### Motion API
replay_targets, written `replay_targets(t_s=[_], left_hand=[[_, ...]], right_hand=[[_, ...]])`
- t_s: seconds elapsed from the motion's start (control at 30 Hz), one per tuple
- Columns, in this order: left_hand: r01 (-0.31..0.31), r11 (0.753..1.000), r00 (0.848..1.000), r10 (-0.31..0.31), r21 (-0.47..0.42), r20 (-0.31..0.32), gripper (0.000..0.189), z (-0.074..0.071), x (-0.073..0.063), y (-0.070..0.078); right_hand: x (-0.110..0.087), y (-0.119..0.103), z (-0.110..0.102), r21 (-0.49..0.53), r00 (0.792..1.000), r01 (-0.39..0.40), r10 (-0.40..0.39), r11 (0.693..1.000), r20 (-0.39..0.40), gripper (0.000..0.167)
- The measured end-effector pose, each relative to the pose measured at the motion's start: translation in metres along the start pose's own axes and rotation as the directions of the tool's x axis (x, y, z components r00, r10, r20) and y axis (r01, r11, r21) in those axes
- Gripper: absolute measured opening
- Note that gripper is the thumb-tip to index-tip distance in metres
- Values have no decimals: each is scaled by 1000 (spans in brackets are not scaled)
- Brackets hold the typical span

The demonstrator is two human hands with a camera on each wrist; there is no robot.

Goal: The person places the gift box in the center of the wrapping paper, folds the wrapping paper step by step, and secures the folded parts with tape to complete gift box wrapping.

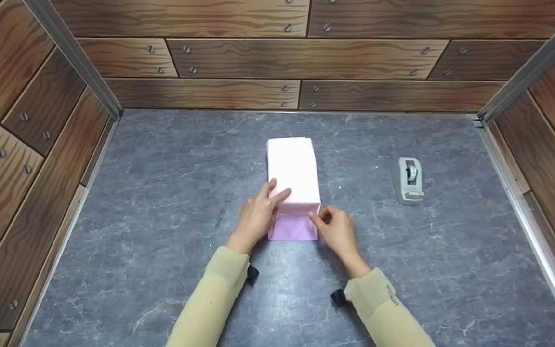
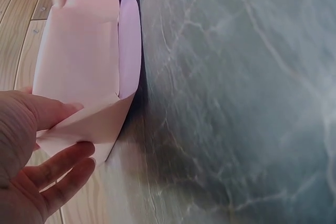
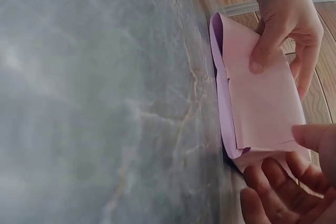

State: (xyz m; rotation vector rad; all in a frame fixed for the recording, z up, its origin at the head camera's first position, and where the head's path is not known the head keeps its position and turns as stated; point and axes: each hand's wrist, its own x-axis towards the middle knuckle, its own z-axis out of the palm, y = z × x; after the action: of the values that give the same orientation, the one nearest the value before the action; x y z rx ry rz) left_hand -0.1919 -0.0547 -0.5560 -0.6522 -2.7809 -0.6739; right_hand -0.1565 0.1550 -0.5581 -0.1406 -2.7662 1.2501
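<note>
A long box wrapped in pale pink paper (image 1: pixel 293 166) lies lengthwise on the grey surface. A purple-faced paper flap (image 1: pixel 293 228) spreads from its near end onto the surface. My left hand (image 1: pixel 257 212) holds the near left corner, two fingers spread over the top. In the left wrist view its thumb presses the folded end face (image 2: pixel 84 61), other fingers against the side. My right hand (image 1: pixel 337 229) pinches the paper at the near right corner. The right wrist view shows that thumb at the edge of the end face (image 3: pixel 262 103) and the curled fingers along the side.
A grey tape dispenser (image 1: pixel 409 180) with a roll in it stands to the right of the box. Wood-patterned walls (image 1: pixel 301 58) surround the marbled grey surface (image 1: pixel 186 164) at the back and both sides, with metal strips (image 1: pixel 533 231) along their edges.
</note>
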Motion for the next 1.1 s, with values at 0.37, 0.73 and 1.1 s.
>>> replay_targets(t_s=[0.37, 0.73, 1.1], left_hand=[[-12, 1000, 1000, 13, -16, 25, 53, -2, 1, 0], [7, 999, 1000, -8, -36, -7, 48, -2, 2, 1], [23, 998, 1000, -23, -56, -4, 48, -2, 2, 2]], right_hand=[[14, -8, 2, -88, 997, -78, 79, 993, 3, 41], [8, -2, 3, -58, 1000, 4, -4, 998, -10, 29], [-7, 1, 0, -13, 998, 67, -67, 998, -21, 3]])
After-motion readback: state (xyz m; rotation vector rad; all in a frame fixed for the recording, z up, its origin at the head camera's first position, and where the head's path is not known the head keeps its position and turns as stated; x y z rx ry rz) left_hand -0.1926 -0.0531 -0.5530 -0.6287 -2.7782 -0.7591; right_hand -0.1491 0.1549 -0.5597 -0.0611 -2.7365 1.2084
